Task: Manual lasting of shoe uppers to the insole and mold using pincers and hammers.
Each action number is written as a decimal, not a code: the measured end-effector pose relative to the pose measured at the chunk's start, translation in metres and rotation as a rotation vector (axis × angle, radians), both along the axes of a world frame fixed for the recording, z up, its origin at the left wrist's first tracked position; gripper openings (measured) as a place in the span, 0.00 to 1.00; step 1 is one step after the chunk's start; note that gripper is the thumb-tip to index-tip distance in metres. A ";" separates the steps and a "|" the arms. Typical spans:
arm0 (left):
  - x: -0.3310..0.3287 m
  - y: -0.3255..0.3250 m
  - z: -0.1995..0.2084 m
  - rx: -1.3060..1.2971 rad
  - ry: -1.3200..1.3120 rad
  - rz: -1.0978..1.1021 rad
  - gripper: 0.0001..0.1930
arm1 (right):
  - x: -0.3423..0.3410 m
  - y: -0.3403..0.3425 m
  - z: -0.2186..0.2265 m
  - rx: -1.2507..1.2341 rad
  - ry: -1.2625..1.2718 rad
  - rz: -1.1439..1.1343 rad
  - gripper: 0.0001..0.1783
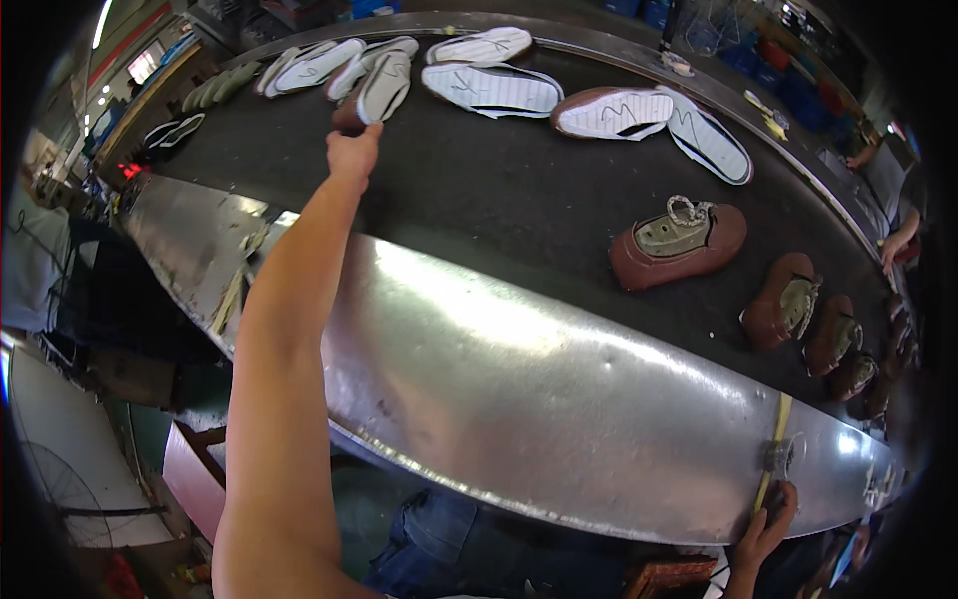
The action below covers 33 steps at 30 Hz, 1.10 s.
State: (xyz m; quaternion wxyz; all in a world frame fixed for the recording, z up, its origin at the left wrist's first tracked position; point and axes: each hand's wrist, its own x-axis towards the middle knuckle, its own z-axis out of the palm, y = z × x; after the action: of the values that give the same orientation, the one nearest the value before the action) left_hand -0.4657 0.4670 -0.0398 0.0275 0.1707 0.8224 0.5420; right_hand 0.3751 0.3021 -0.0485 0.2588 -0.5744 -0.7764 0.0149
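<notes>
Left hand: stretched out over the dark work surface (479, 190), the left hand (353, 155) has its fingertips on the near end of a brown upturned shoe (383, 88); whether they are clamped on it I cannot tell
Touched shoe: at the far side of the surface, left of centre, pale sole upward with a dark drawn line, brown upper showing at its near end
Right hand: low at the right, the right hand (766, 529) is at the outer edge of the shiny metal ledge (479, 399), fingers bent, just beside a yellow strip (784, 414) and a clear round object (793, 454); its grip is unclear
Far row: white-bottomed upturned shoes (614, 112), several with drawn marks, reach right from the touched one
Upright shoe: brown lace-up shoe (728, 240), pale cord looped on top, right of centre
Right end: smaller-looking brown shoes (778, 304) in a line
Co-worker: another person's hand (901, 243) at the far right edge
</notes>
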 end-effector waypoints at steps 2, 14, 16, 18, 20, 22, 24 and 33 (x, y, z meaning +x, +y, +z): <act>-0.012 0.040 -0.015 -0.072 0.011 0.068 0.53 | 0.008 -0.002 0.004 -0.013 -0.021 -0.032 0.29; -0.193 0.101 -0.062 -0.243 0.254 0.092 0.65 | -0.007 0.008 0.016 -0.042 -0.067 -0.029 0.37; -0.156 0.112 -0.072 -0.303 0.300 0.112 0.59 | -0.009 0.001 0.028 -0.094 -0.092 -0.064 0.39; -0.117 0.109 -0.067 -0.376 0.373 0.137 0.56 | -0.016 -0.002 0.028 -0.063 -0.065 -0.086 0.37; -0.105 0.096 -0.057 -0.445 0.465 0.184 0.54 | -0.020 0.002 0.029 -0.027 -0.069 -0.036 0.36; -0.107 0.077 -0.042 -0.443 0.657 0.238 0.50 | -0.032 0.009 0.029 0.040 -0.028 -0.031 0.32; -0.085 0.063 -0.018 -0.388 0.690 0.182 0.46 | -0.033 0.005 0.031 0.090 -0.019 -0.028 0.31; 0.074 -0.110 0.178 -0.057 1.020 -0.536 0.43 | -0.038 -0.010 0.024 0.209 0.070 -0.067 0.25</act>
State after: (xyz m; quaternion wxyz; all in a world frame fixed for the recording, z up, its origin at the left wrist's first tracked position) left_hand -0.3917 0.3567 0.1378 -0.2316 0.6119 0.6741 0.3428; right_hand 0.3372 0.2924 -0.0246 0.3444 -0.5692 -0.7446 -0.0548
